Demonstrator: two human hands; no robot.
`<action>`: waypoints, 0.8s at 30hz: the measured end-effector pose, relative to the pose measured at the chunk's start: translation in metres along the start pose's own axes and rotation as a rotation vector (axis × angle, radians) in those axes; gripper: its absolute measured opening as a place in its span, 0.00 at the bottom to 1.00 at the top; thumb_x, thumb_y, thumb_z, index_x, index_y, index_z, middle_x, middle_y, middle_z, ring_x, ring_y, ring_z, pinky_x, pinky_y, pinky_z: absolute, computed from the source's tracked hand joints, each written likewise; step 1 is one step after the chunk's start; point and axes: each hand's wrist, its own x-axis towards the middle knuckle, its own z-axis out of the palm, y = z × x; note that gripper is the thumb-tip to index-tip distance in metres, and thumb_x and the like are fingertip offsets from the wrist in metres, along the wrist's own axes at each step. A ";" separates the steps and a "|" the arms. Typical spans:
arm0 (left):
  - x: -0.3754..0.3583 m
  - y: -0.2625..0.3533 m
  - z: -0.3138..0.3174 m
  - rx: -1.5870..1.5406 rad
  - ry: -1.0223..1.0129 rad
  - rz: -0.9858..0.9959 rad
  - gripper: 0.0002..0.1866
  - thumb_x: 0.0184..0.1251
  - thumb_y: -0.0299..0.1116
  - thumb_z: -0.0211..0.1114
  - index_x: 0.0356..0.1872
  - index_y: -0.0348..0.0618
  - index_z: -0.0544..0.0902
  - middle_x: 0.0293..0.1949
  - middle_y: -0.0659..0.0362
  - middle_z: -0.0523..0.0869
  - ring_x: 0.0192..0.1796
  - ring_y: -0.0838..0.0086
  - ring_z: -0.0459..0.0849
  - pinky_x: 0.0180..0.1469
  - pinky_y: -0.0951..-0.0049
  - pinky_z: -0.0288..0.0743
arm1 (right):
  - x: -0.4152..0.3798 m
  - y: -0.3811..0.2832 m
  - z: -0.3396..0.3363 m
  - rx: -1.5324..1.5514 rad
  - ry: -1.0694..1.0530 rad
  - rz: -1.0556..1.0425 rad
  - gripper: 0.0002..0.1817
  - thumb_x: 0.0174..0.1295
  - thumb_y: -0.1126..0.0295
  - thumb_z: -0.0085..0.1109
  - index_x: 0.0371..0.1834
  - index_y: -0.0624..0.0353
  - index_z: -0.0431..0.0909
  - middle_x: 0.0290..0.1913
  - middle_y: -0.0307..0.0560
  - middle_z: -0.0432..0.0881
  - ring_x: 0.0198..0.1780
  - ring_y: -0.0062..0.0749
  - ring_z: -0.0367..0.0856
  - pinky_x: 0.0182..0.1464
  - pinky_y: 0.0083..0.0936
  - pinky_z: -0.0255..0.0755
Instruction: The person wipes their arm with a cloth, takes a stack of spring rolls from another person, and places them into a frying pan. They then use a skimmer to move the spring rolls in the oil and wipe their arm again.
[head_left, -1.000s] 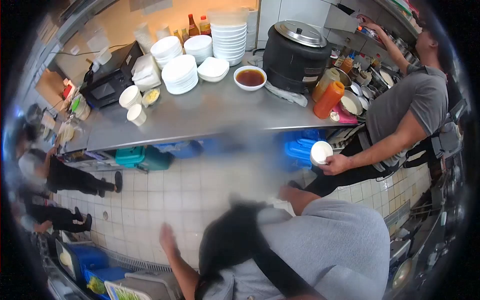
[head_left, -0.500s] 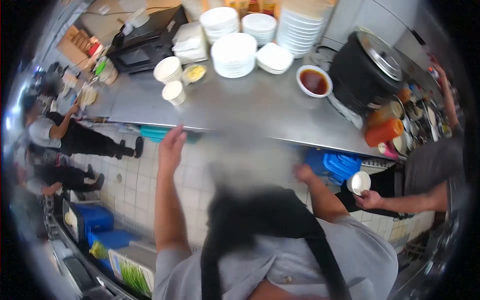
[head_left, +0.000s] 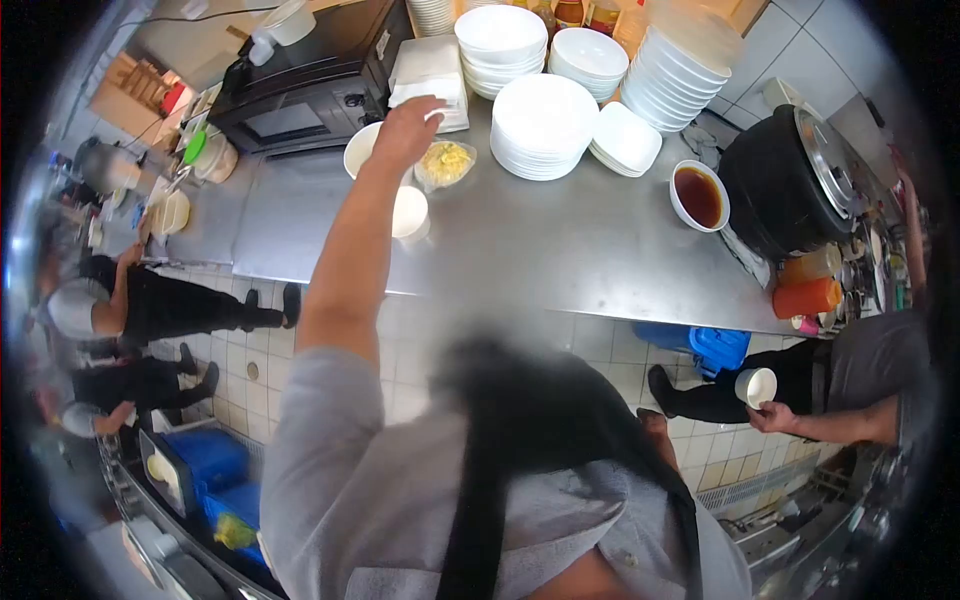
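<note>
My left hand (head_left: pixel 408 132) stretches across the steel counter (head_left: pixel 560 265), over the edge of a stack of white paper sheets or bags (head_left: pixel 428 72). Its fingertips are slightly apart at the stack's near corner, with nothing visible between them. Under the wrist stand white paper cups (head_left: pixel 362 150), partly covered by the arm. Just right of it lies a clear bag or bowl of yellow shredded food (head_left: pixel 444 164), and nearer me is another white cup (head_left: pixel 410 214). My right hand (head_left: pixel 654 428) hangs low beside my apron, its fingers mostly hidden.
Stacks of white bowls and plates (head_left: pixel 543 125) line the counter's back. A bowl of dark red-brown liquid (head_left: pixel 699 197) sits beside a black soup warmer (head_left: pixel 785 185). At right a co-worker's hand (head_left: pixel 772 417) holds a white cup (head_left: pixel 756 387). A black microwave (head_left: pixel 300 120) stands at left.
My left hand has moved up and forward from the counter's front edge to the white paper stack. My right hand has dropped back beside my body. The view has shifted.
</note>
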 end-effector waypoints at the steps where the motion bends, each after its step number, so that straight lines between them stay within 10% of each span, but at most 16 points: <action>1: 0.013 -0.007 0.002 0.030 -0.021 -0.018 0.16 0.66 0.37 0.58 0.53 0.46 0.82 0.57 0.52 0.80 0.61 0.59 0.76 0.64 0.64 0.69 | -0.020 -0.007 0.016 0.062 0.021 -0.004 0.18 0.62 0.58 0.57 0.51 0.56 0.77 0.39 0.49 0.83 0.36 0.43 0.82 0.33 0.41 0.75; 3: 0.039 -0.034 0.018 0.051 -0.057 -0.028 0.17 0.67 0.37 0.57 0.55 0.47 0.81 0.59 0.53 0.79 0.62 0.60 0.75 0.65 0.64 0.67 | -0.064 -0.026 0.049 0.094 0.048 -0.055 0.18 0.63 0.57 0.56 0.51 0.56 0.77 0.40 0.49 0.83 0.36 0.43 0.83 0.31 0.40 0.75; 4: 0.052 -0.059 0.033 0.147 -0.074 0.069 0.18 0.67 0.37 0.56 0.56 0.48 0.80 0.60 0.53 0.78 0.63 0.61 0.74 0.66 0.64 0.66 | 0.017 0.061 0.046 -0.711 0.083 -0.594 0.17 0.59 0.59 0.59 0.48 0.57 0.77 0.40 0.54 0.83 0.38 0.50 0.82 0.35 0.44 0.74; 5: 0.061 -0.079 0.044 0.243 -0.088 0.167 0.18 0.68 0.38 0.56 0.57 0.49 0.79 0.62 0.54 0.77 0.64 0.61 0.74 0.67 0.65 0.66 | -0.013 0.046 0.063 -0.892 0.144 -0.764 0.15 0.58 0.58 0.57 0.38 0.58 0.76 0.38 0.57 0.82 0.41 0.55 0.80 0.41 0.46 0.73; 14: 0.070 -0.082 0.034 -0.028 -0.160 0.071 0.15 0.62 0.41 0.64 0.47 0.49 0.86 0.53 0.56 0.84 0.54 0.61 0.82 0.59 0.66 0.73 | -0.093 0.039 0.100 -0.478 0.066 -0.318 0.17 0.61 0.56 0.54 0.42 0.58 0.76 0.39 0.56 0.82 0.41 0.54 0.81 0.40 0.45 0.74; 24: 0.081 -0.088 0.027 -0.185 -0.278 -0.095 0.15 0.63 0.42 0.63 0.47 0.49 0.86 0.48 0.55 0.87 0.51 0.62 0.84 0.56 0.69 0.74 | -0.114 0.060 0.105 -0.502 0.071 -0.300 0.19 0.63 0.55 0.51 0.47 0.59 0.77 0.41 0.55 0.83 0.41 0.53 0.82 0.40 0.43 0.75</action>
